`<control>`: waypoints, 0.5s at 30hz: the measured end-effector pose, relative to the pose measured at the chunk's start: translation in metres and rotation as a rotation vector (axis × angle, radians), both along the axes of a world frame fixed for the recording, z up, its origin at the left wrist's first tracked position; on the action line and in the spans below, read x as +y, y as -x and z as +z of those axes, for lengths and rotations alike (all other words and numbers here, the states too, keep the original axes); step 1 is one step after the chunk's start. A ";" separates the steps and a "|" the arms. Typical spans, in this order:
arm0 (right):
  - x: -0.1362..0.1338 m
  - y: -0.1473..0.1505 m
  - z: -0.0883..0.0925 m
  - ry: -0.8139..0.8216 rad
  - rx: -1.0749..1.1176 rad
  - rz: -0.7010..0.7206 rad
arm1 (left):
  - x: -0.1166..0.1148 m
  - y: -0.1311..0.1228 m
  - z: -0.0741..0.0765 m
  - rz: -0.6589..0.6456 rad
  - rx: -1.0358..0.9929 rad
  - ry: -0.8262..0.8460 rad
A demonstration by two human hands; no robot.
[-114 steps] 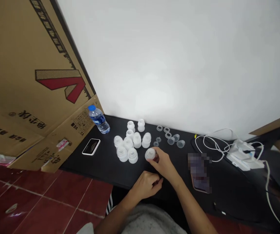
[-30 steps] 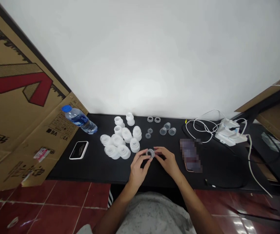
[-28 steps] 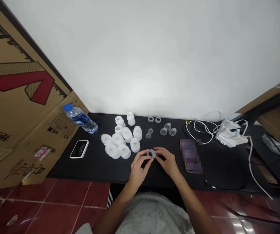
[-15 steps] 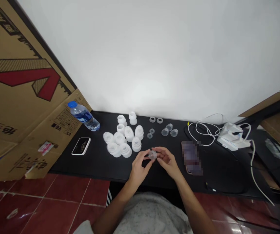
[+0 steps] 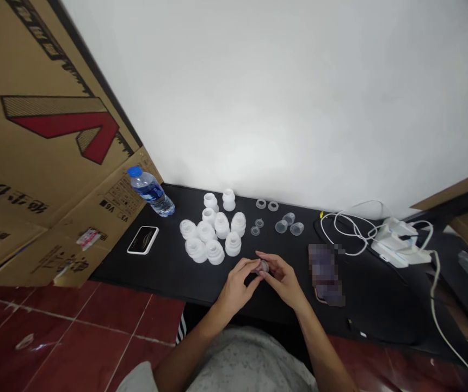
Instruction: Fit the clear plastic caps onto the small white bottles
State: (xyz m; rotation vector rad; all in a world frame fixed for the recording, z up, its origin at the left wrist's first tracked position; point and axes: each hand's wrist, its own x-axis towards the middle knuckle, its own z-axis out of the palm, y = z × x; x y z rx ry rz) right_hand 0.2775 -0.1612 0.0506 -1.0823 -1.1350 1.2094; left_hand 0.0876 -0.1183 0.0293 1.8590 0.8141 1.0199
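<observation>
Left hand (image 5: 236,286) and right hand (image 5: 283,280) close together, fingertips pinching a small translucent plastic piece (image 5: 263,266) above a black tabletop (image 5: 164,267), near a cluster of frosted white stepped plastic fittings (image 5: 213,234), clear plastic cups (image 5: 289,224) further off

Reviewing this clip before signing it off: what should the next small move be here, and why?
Probably set the small translucent piece down beside the similar clear cups. The left hand and right hand both hold it at their fingertips, and those cups lie just beyond the hands, apart from the white moulded pieces.
</observation>
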 end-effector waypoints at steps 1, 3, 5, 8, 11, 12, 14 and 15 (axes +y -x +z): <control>-0.001 -0.001 -0.001 0.003 -0.008 0.008 | 0.000 0.000 0.001 -0.006 -0.007 0.006; -0.002 -0.002 -0.006 0.004 -0.007 0.018 | 0.000 -0.001 0.003 -0.011 -0.007 0.022; -0.001 -0.002 -0.012 0.005 0.035 0.000 | 0.000 -0.002 0.005 -0.003 -0.002 0.030; 0.002 0.001 -0.018 0.021 0.116 -0.066 | 0.003 -0.004 0.007 0.015 -0.005 0.019; 0.004 0.005 -0.018 0.045 0.166 -0.096 | 0.004 -0.005 0.005 0.034 -0.041 0.009; 0.004 0.006 -0.017 0.053 0.182 -0.097 | 0.004 -0.005 0.003 0.039 -0.063 0.011; 0.004 0.009 -0.016 0.069 0.217 -0.096 | 0.004 -0.005 0.001 0.044 -0.115 0.025; 0.004 0.010 -0.015 0.074 0.236 -0.099 | 0.004 -0.005 0.000 0.044 -0.139 0.035</control>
